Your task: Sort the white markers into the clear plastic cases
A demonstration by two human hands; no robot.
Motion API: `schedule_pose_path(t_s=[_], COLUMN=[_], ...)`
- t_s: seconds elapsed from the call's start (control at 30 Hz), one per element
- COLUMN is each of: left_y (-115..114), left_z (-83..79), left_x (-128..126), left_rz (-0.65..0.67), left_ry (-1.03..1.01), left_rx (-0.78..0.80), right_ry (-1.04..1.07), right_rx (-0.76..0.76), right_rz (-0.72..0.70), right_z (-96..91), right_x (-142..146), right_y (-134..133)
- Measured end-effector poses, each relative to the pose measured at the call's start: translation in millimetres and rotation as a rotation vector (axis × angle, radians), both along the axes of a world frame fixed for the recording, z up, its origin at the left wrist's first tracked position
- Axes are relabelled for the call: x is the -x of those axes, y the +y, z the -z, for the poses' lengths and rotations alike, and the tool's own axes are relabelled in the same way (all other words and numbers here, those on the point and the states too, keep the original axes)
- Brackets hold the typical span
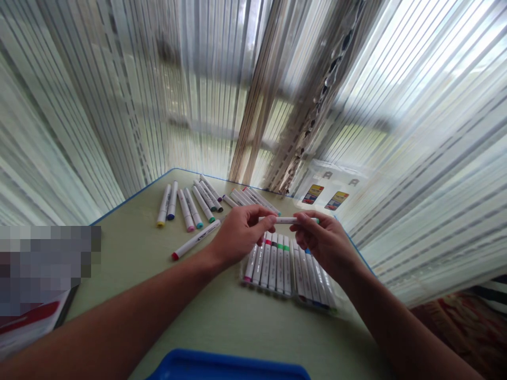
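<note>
- My left hand (247, 229) pinches one end of a white marker (287, 220) between thumb and fingers.
- My right hand (322, 235) grips the same marker nearer its other end, where a green tip shows past my fingers.
- The marker lies almost level between my two hands, held above the surface (206, 316).
- Below it, just under my hands, is a clear case (273, 290) in two sections, with white markers lined up side by side in each; my right hand and forearm hide part of the right-hand section.
- In the left section I see red, dark and green bands near the far ends of some markers, and a pink end at the near left.
- A red-ended marker (196, 240) lies slanted on the surface, left of my left hand.
- Farther left and back lie a yellow-ended marker (163, 206) and a blue-ended marker (172, 200), side by side, then pink, turquoise, green and dark ends.
- Another group of markers (259, 199) lies behind my left hand.
- Beyond my right hand stands clear packaging (328, 182) with two coloured labels, in front of the striped curtain (202, 105).
- A blue object (233, 365) shows at the near edge of my view.
</note>
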State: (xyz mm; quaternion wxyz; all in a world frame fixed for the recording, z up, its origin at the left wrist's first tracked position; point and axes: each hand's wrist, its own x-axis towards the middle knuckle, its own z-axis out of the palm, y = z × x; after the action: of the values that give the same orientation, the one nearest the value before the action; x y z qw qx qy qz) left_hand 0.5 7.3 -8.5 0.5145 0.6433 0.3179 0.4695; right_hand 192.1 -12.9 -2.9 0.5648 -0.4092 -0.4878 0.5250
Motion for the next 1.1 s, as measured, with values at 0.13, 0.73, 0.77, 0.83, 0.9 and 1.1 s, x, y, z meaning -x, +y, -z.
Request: schedule_pose_path(t_s=[0.13, 0.73, 0.77, 0.83, 0.9, 1.1], left_y=[2.1, 2.0, 2.2, 2.2, 1.6, -1.7], left_z=[1.3, 1.5, 1.6, 1.2, 0.2, -3.0], left_x=[0.2, 0.5, 0.6, 0.9, 1.3, 2.8], left_rz=[0.01, 0.104, 0.1, 0.093, 0.087, 0.06], left_ry=[-0.094, -0.126, -0.119, -0.109, -0.101, -0.025], left_rx=[0.041, 0.057, 0.063, 0.076, 0.089, 0.06], right_ry=[0.04, 0.064, 0.061, 0.055, 0.046, -0.041], right_rx=[0.004, -0.021, -0.027, -0.039, -0.051, -0.085], right_rz=[0.026, 0.067, 0.064, 0.058, 0.052, 0.029], right_z=[-0.5, -0.5, -0.5, -0.8, -1.4, -1.5], right_x=[-2.1, -8.1, -8.1, -7.8, -7.0, -3.0], right_y=[2.6, 7.1, 7.0, 6.3, 5.1, -0.1])
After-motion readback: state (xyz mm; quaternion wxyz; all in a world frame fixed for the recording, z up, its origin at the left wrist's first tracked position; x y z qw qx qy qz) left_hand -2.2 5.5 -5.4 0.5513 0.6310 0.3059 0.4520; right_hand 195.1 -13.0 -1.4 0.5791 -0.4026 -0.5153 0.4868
